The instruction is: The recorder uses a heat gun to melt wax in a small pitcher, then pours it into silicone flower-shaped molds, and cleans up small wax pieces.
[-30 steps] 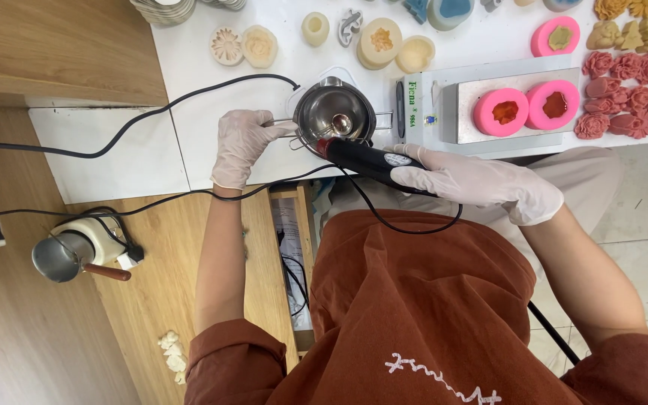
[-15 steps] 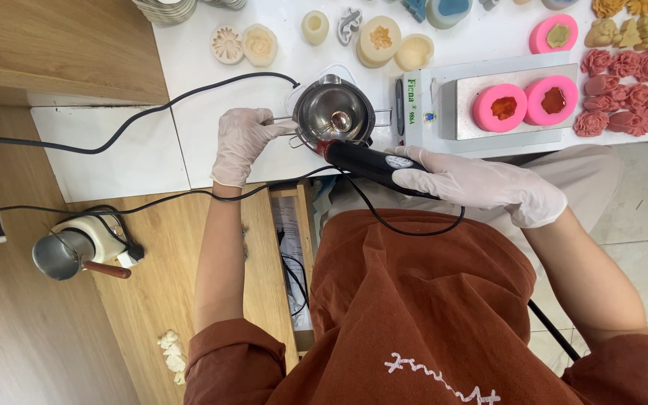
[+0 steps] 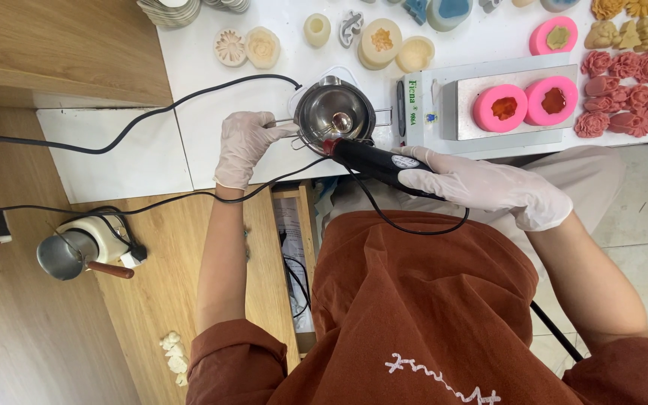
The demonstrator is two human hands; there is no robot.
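1. My left hand (image 3: 243,148) wears a pale glove and is closed around the thin handle of the small metal pot (image 3: 334,114), with the fingers pinching it from the side.
2. My right hand (image 3: 489,187), also gloved, is wrapped tight around the black heat tool (image 3: 384,162). Its tip points to the rim of the pot, where I see some red material.
3. The pot stands on the white bench (image 3: 196,67), near the front edge, just beside a white hot plate (image 3: 489,101). I cannot tell what is inside the pot, only a shiny round reflection.
4. On the hot plate are two pink moulds (image 3: 526,105), both with red filling.
5. A black cable (image 3: 151,120) runs over the bench from the left and ends near the pot. Another cable hangs from the heat tool over my brown apron (image 3: 414,300).
6. Further on the bench lie cream-coloured flower pieces (image 3: 249,46) behind the pot, and many pink flower pieces (image 3: 631,90) at the right of the hot plate.
7. On the wooden floor at the left stands a metal cup on a small white heater (image 3: 84,251), well apart from my hands.
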